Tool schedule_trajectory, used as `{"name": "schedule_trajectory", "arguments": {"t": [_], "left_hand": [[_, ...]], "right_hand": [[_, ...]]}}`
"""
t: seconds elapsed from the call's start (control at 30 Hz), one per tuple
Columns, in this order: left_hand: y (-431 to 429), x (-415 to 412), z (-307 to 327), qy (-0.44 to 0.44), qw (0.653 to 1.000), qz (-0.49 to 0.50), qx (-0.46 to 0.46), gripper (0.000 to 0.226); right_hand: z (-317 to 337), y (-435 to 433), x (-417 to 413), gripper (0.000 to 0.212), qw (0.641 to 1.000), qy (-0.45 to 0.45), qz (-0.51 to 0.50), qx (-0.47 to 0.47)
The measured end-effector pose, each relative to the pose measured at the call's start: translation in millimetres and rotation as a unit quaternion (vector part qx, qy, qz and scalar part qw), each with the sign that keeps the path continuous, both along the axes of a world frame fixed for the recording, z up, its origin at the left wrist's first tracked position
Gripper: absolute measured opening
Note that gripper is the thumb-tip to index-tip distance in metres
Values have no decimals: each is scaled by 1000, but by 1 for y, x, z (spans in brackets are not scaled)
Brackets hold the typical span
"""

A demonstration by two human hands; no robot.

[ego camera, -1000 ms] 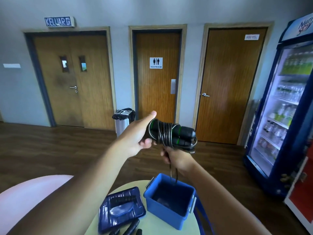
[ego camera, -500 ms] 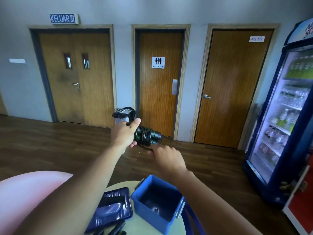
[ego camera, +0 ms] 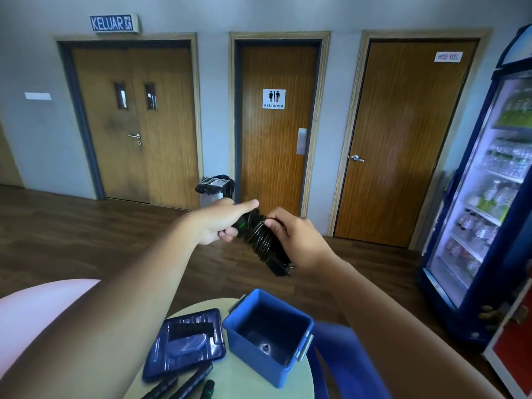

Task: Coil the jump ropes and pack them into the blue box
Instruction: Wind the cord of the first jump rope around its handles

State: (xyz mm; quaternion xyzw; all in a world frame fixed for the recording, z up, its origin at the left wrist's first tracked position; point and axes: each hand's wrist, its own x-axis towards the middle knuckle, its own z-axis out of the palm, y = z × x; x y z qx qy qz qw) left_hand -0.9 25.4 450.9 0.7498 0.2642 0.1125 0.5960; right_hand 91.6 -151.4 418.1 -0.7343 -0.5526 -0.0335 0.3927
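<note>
Both hands (ego camera: 253, 228) gripping coiled rope (ego camera: 260, 240), long axis slanting near-right; blue box (ego camera: 267, 335) open directly below.

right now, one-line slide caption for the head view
Both hands, left and right, grip a coiled jump rope above the open blue box.

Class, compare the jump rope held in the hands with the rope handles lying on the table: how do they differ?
The held jump rope is raised above the table, gripped by the left hand and right hand; the handles on the table lie untouched beside the lid. The held rope's cord is wound round its handles; no winding shows below. Both are black with green.
</note>
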Motion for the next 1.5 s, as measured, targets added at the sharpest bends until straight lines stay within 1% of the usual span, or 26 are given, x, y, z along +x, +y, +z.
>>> {"name": "schedule_trajectory", "arguments": {"t": [0.13,0.23,0.3,0.33,0.43,0.47,0.53,0.63,0.67,0.73,0.83,0.87,0.93,1.03,1.1,1.17,1.23,1.3,1.37,1.43,1.5], "left_hand": [[1,-15,-4,-74,991,-55,-96,32],[6,-23,-13,-97,983,-102,-122,36],[11,-29,-17,-94,981,-120,-118,36],[13,-32,-18,-90,980,-138,-112,41],[19,-36,-22,-82,978,-184,-61,69],[21,-36,-23,-87,978,-184,-46,72],[23,-35,-23,-97,978,-183,-28,68],[22,-33,-20,-126,977,-169,-16,68],[22,-33,-20,-137,978,-158,-16,69],[24,-32,-22,-152,979,-135,-26,71],[29,-30,-28,-166,977,-124,-57,65],[30,-29,-29,-174,975,-121,-71,64],[31,-28,-28,-192,972,-102,-89,60],[34,-28,-27,-214,969,-81,-96,58],[36,-29,-28,-228,965,-72,-103,57],[38,-31,-28,-248,960,-64,-113,52],[39,-33,-29,-269,954,-64,-114,53],[39,-34,-29,-296,946,-64,-113,55],[39,-35,-29,-319,938,-68,-115,48],[38,-37,-29,-329,934,-79,-115,39],[41,-39,-31,-333,929,-96,-128,32]], "right_hand": [[-3,8,-1,19,996,52,-50,53],[0,16,-6,20,992,69,-70,77],[-1,21,-9,19,994,70,-52,72],[-2,24,-11,19,994,71,-44,69],[-4,30,-16,21,993,70,-54,77],[-3,32,-17,21,992,66,-64,82],[-1,35,-17,21,992,62,-72,81],[-2,39,-18,21,994,61,-60,65],[-2,41,-18,21,995,46,-66,63],[0,43,-18,22,992,-16,-93,82],[4,48,-14,29,968,-125,-154,152],[5,50,-13,29,966,-139,-152,155],[3,52,-13,27,973,-142,-108,144],[1,54,-19,24,982,-107,-82,131],[5,57,-20,24,989,-52,-78,119],[9,58,-17,23,992,7,-65,107],[11,61,-12,22,993,47,-46,95],[9,65,-10,20,995,48,-42,83],[8,70,-11,18,993,29,-62,93],[8,74,-10,18,993,17,-59,100],[8,76,-7,21,995,48,-33,87]]}}
